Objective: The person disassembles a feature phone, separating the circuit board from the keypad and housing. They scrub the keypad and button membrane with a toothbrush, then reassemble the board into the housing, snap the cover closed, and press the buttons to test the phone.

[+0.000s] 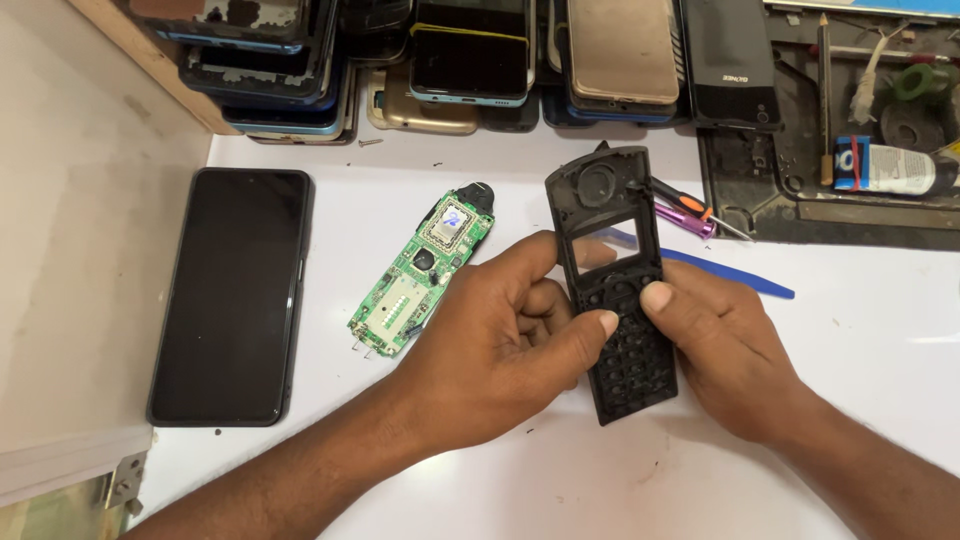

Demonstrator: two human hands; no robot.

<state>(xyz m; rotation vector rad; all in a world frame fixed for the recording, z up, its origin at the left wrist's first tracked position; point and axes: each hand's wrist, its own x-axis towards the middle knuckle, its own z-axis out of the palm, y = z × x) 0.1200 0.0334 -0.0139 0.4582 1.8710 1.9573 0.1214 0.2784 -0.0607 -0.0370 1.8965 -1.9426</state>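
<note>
Between both hands, black windowed phone cover

Left of the hands: green circuit board, then black smartphone. Behind them: blue pry tool, purple screwdriver, stacked phones.
</note>
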